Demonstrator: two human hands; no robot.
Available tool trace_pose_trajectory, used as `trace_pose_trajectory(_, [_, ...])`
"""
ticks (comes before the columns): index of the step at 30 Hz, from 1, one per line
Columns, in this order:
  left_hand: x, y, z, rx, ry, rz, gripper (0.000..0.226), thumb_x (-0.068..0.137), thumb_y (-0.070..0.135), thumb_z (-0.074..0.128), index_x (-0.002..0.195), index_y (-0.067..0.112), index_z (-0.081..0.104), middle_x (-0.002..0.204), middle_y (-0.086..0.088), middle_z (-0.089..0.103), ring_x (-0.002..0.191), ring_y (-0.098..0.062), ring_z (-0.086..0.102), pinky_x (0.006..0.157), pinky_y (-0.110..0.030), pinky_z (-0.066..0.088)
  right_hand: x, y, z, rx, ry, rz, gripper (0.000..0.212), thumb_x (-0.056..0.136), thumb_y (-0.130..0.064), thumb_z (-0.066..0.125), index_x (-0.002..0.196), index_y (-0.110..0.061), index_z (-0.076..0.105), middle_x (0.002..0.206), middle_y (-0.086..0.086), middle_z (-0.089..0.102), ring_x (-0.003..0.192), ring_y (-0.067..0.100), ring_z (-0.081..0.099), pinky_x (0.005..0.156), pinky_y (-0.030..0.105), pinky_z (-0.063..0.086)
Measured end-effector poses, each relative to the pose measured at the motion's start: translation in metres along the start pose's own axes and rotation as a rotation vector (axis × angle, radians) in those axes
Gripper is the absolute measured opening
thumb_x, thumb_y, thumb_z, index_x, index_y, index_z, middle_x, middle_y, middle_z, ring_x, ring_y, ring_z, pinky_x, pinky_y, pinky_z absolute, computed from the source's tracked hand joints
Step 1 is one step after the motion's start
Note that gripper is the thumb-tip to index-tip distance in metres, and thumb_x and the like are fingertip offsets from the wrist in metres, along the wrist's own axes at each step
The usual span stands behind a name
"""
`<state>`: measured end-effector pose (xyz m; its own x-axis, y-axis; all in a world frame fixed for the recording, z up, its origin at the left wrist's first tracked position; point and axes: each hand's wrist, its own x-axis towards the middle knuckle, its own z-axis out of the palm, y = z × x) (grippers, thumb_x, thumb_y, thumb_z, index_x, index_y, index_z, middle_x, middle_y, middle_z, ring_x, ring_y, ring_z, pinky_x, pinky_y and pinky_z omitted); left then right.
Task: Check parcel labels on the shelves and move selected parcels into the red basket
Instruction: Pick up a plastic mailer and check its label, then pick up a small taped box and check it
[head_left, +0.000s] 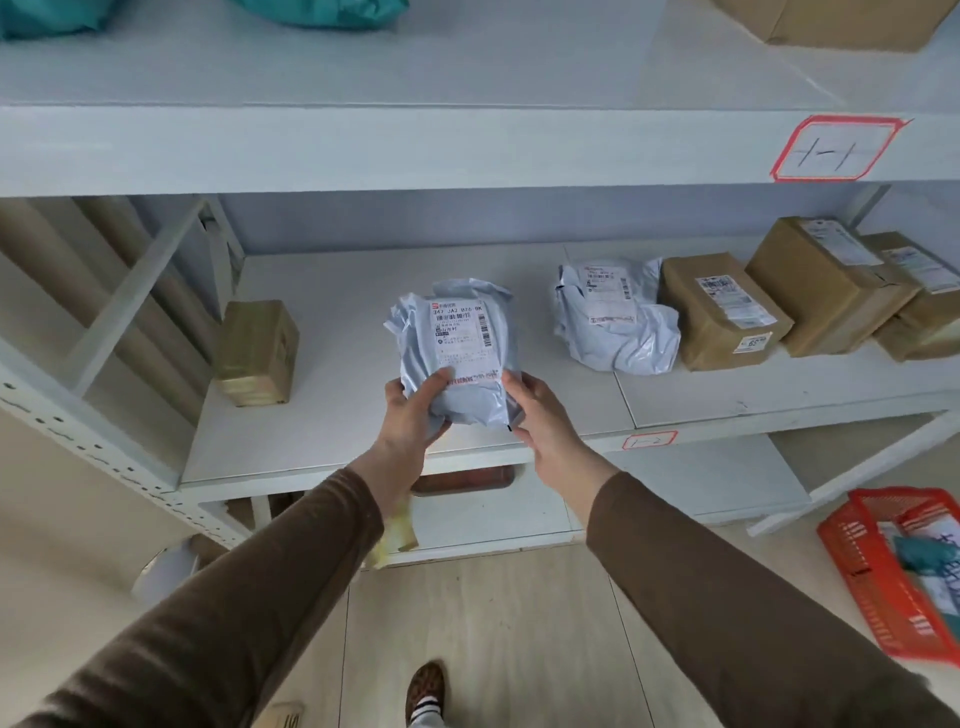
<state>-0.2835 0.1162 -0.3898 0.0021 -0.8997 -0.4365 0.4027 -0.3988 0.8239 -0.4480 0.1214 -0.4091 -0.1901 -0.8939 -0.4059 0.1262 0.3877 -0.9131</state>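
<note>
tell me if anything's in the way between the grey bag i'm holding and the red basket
Nothing visible blocks it. Both hands, left and right, hold the grey bag over the shelf edge; the red basket sits on the floor to the right, across open floor.

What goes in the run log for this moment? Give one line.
step: label check | left hand: holds grey bag | right hand: holds grey bag | label: faces up | red basket: floor, right
</note>
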Motion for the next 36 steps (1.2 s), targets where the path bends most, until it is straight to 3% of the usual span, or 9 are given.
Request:
trace_pose_trajectory(7, [0.083,0.020,-0.027,0.042,0.117,0.021,0.046,0.097,0.028,0.070,0.133,0.020,0.042,0.126,-0.004,0.060,0.103,-0.017,0.065,0.097,-0.039,0.053,0.073,-0.013,0.050,-0.043,-0.095,-0.014,0.033,0.096,-0.019,0.069,0.128,-0.012,0.066,0.103,0.002,0.071,0.084,0.016,0.066,0.082,0.032,0.054])
trace_pose_trajectory(15, [0.136,0.041,-0.063,0.299,0.204,-0.027,0.025,0.105,0.026,0.057,0.127,0.019,0.049,0.122,-0.007,0.059,0.092,-0.021,0.056,0.077,-0.029,0.046,0.114,-0.013,0.107,-0.181,0.059,-0.101,0.018,0.087,-0.004,0.072,0.100,-0.009,0.061,0.073,0.003,0.064,0.055,0.014,0.055,0.052,0.022,0.046])
trace_pose_trajectory(18, [0.141,0.046,-0.068,0.369,0.184,-0.012,0.044,0.103,0.026,0.061,0.143,0.011,0.047,0.135,-0.011,0.059,0.103,-0.025,0.057,0.081,-0.030,0.047,0.119,-0.010,0.116,-0.238,0.101,-0.079,0.023,0.079,-0.022,0.075,0.096,-0.012,0.064,0.083,0.012,0.070,0.063,0.020,0.061,0.062,0.030,0.048])
trace_pose_trajectory(20, [0.138,0.054,-0.077,0.464,0.224,0.067,0.071,0.096,0.033,0.071,0.154,0.013,0.035,0.145,-0.008,0.051,0.116,-0.028,0.058,0.087,-0.031,0.054,0.117,-0.008,0.122,-0.506,0.237,-0.185,0.039,0.074,-0.037,0.074,0.104,-0.014,0.067,0.110,0.015,0.069,0.096,0.031,0.064,0.082,0.037,0.047])
trace_pose_trajectory(23, [0.131,0.071,-0.105,0.787,0.297,0.432,0.077,0.092,0.036,0.075,0.155,0.021,0.033,0.152,-0.009,0.044,0.138,-0.029,0.046,0.112,-0.045,0.044,0.098,-0.022,0.142,-0.717,0.353,-0.713,0.044,0.086,-0.027,0.070,0.126,-0.010,0.061,0.143,0.013,0.051,0.133,0.032,0.043,0.111,0.040,0.036])
trace_pose_trajectory(26, [0.135,0.097,-0.147,0.874,0.400,0.639,0.072,0.091,0.025,0.075,0.153,0.020,0.039,0.151,-0.009,0.045,0.139,-0.029,0.044,0.115,-0.042,0.038,0.079,-0.033,0.190,-0.611,0.109,-0.982,0.042,0.090,-0.011,0.063,0.131,-0.006,0.058,0.143,0.013,0.052,0.136,0.030,0.043,0.116,0.036,0.035])
trace_pose_trajectory(28, [0.143,0.115,-0.180,0.859,0.528,0.554,0.070,0.093,0.024,0.073,0.154,0.021,0.039,0.152,-0.009,0.043,0.140,-0.030,0.045,0.117,-0.044,0.039,0.071,-0.034,0.230,-0.570,-0.103,-0.829,0.048,0.095,-0.008,0.062,0.142,-0.005,0.051,0.147,0.015,0.051,0.138,0.031,0.045,0.117,0.041,0.037])
trace_pose_trajectory(31, [0.155,0.125,-0.222,0.801,0.594,0.309,0.069,0.095,0.027,0.070,0.154,0.021,0.035,0.146,-0.009,0.049,0.134,-0.034,0.052,0.111,-0.050,0.047,0.060,-0.034,0.278,-0.460,-0.365,-0.323,0.064,0.100,-0.011,0.060,0.158,-0.012,0.032,0.159,0.012,0.041,0.145,0.029,0.041,0.108,0.025,0.033])
trace_pose_trajectory(36, [0.155,0.110,-0.243,0.590,0.384,-0.003,0.049,0.103,0.026,0.058,0.149,0.012,0.046,0.132,-0.010,0.061,0.120,-0.028,0.058,0.093,-0.033,0.043,0.075,-0.008,0.316,-0.296,-0.505,0.164,0.069,0.094,-0.020,0.063,0.156,-0.012,0.036,0.152,0.012,0.050,0.122,0.025,0.052,0.093,0.026,0.037])
